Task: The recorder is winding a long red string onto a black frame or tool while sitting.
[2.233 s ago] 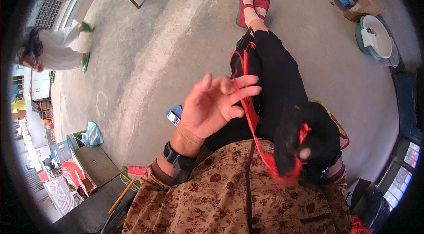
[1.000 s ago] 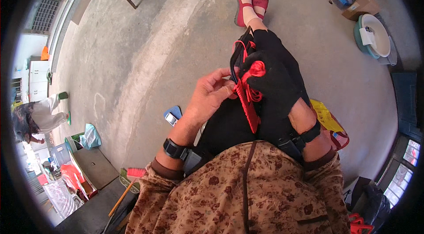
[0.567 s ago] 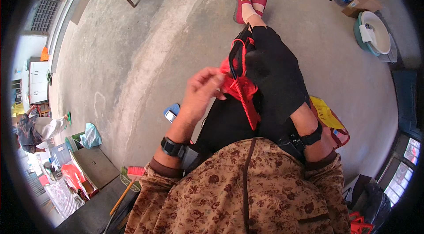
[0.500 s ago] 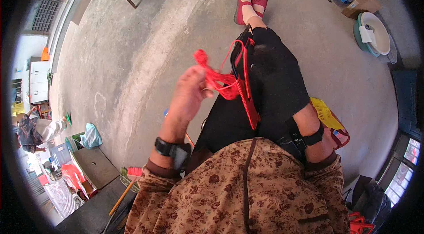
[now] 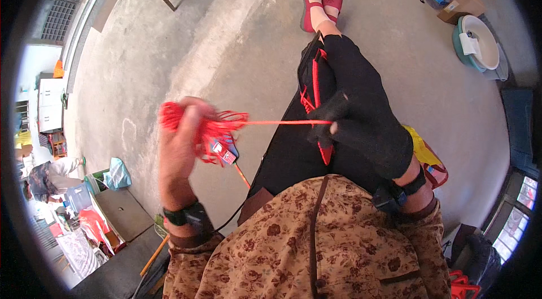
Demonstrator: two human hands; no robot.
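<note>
One red cord bundle (image 5: 210, 131) sits left of centre in the frame, left hand (image 5: 180, 143) curled around it. One taut strand (image 5: 276, 123) runs sideways to the black-gloved right hand (image 5: 364, 138), which looks pinched on it mid-frame. Right's nearer the one red knotted strip (image 5: 315, 81), lying lengthwise up the black trousers (image 5: 282, 155).

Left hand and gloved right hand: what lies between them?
In the head view, a straight red cord runs from the red bundle in the left hand to the gloved right hand.
</note>
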